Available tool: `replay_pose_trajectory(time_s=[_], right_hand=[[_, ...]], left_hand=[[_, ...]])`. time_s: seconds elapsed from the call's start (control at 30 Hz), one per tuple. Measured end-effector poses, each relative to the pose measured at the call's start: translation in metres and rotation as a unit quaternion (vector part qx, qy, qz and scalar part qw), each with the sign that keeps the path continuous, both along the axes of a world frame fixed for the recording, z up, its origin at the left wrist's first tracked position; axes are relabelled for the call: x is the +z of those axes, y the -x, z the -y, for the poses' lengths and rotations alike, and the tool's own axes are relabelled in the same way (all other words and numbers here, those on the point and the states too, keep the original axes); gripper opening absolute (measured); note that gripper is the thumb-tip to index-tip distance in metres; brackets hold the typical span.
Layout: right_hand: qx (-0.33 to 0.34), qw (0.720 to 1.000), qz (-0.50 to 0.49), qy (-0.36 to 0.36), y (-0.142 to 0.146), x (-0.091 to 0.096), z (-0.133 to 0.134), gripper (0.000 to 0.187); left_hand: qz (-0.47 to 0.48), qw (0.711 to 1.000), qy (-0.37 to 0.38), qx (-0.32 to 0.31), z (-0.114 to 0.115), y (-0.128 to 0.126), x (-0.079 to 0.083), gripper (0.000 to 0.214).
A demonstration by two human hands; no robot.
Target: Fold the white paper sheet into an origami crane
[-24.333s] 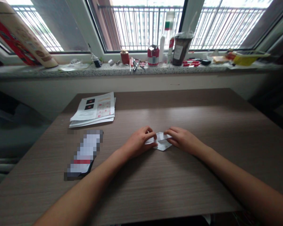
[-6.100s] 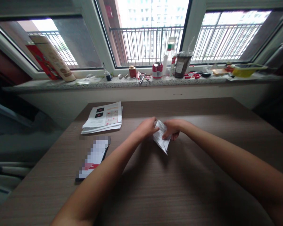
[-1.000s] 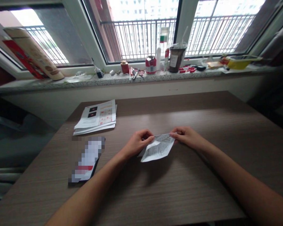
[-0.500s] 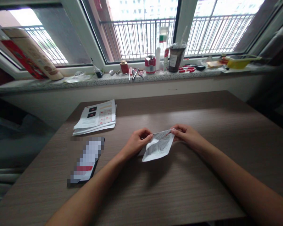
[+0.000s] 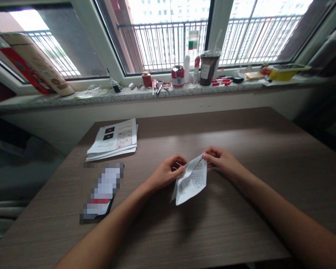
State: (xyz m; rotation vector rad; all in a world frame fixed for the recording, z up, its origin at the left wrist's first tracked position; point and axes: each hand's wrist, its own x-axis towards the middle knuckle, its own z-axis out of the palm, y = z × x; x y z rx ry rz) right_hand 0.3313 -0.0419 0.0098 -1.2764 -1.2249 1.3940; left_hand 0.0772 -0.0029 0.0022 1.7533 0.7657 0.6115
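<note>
A folded sheet of printed paper (image 5: 192,179) is held up between both hands, above the middle of the brown table (image 5: 229,228). Its flaps hang toward me, and small dark text covers the visible faces. My left hand (image 5: 172,170) pinches the paper's left edge between thumb and fingers; some fingertips are behind it. My right hand (image 5: 220,160) grips the upper right corner, thumb in front. A phone (image 5: 103,190) with a blurred screen lies to the left of my left forearm.
A stack of printed papers (image 5: 114,138) lies at the table's back left. Along the stone windowsill (image 5: 86,99) stand a red can (image 5: 178,76), a dark drink cup with a straw (image 5: 208,69), a yellow container (image 5: 284,73) and a leaning beige cylinder (image 5: 42,63).
My left hand has moved slightly to the right, closer to my right hand. The paper has tilted, its lower end swinging down and right. My right hand stays nearly in place.
</note>
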Motion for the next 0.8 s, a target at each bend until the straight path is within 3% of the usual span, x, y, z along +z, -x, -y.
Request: replay_pose_trajectory(time_s=[0.17, 0.4, 0.8], right_hand=[[0.043, 0.998, 0.038, -0.010, 0.009, 0.002, 0.003, 0.034], [-0.009, 0.998, -0.043, 0.037, 0.015, -0.002, 0.004, 0.033], [0.002, 1.000, -0.021, 0.005, 0.016, 0.000, 0.006, 0.033]], left_hand=[[0.022, 0.999, -0.025, 0.003, 0.007, -0.011, 0.001, 0.020], [0.057, 0.997, -0.026, 0.042, 0.010, -0.014, -0.007, 0.021], [0.051, 0.998, -0.021, 0.034, 0.013, -0.017, -0.003, 0.022]])
